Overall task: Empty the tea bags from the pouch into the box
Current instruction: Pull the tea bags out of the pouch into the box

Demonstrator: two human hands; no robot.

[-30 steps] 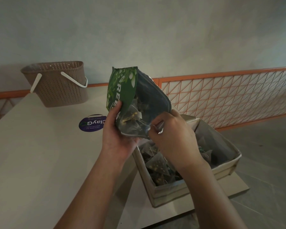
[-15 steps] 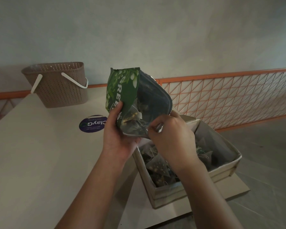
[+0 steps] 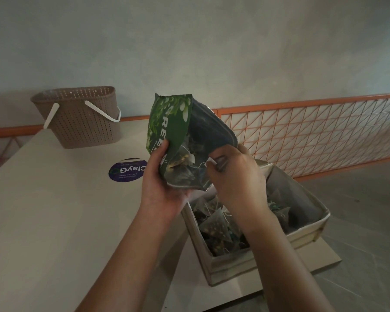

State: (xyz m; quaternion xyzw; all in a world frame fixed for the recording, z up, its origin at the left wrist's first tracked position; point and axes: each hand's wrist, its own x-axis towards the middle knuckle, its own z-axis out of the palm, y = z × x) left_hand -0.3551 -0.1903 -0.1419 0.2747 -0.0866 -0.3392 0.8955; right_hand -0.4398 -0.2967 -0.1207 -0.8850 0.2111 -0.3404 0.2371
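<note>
A green tea pouch with white lettering is held upside down, its open mouth low over the box. My left hand grips the pouch from the left, thumb on its printed face. My right hand pinches the right edge of the pouch mouth, pulling it wide. Pyramid tea bags show inside the opening. The beige box sits at the table's right edge, below my hands, with several tea bags lying in it.
A brown perforated basket with white handles stands at the table's back left. A round purple sticker lies on the tabletop. An orange wire fence runs behind the box on the right.
My right hand has shifted slightly up along the pouch mouth, and a white tea bag tag shows at its fingertips. The pouch and left hand have barely moved.
</note>
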